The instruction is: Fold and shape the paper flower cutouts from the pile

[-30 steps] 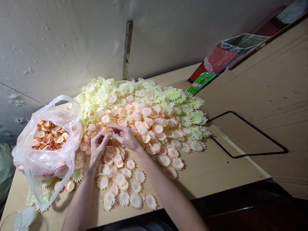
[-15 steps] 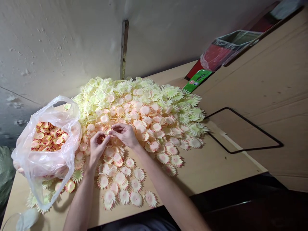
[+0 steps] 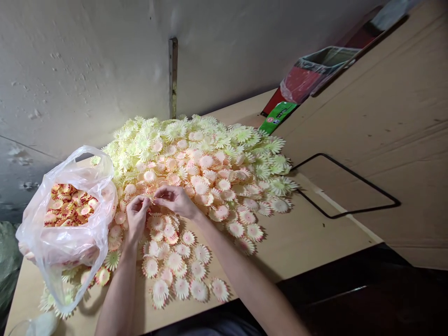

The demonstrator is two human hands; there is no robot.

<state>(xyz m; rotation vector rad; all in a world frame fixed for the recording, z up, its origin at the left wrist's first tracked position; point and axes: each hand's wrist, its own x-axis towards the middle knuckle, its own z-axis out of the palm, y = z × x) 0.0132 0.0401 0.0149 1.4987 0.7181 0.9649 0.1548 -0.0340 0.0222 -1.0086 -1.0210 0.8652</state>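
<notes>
Above the heap of pale artificial flower heads [image 3: 206, 161], my two hands meet fingertip to fingertip. Thumb and fingers of my left hand [image 3: 137, 212] are pinched together, and those of my right hand [image 3: 176, 201] close in a pinch just to its right. Between the fingertips is a small pale artificial flower piece, mostly hidden by the fingers. Loose pink-edged flower heads [image 3: 175, 261] lie on the table below my hands. Greenish-white flower heads [image 3: 143, 142] make up the back of the heap.
An open plastic bag [image 3: 66, 242] of red-edged flower pieces [image 3: 70, 205] stands at left. At right are a black wire frame [image 3: 350, 175] and a large cardboard sheet [image 3: 385, 116]. A green packet [image 3: 278, 117] and a red bin [image 3: 303, 79] sit near the wall [image 3: 105, 70].
The fingers of my left hand have drawn closer together, and both hands have shifted slightly down. The whole view has swung a little, moving the surroundings leftward.
</notes>
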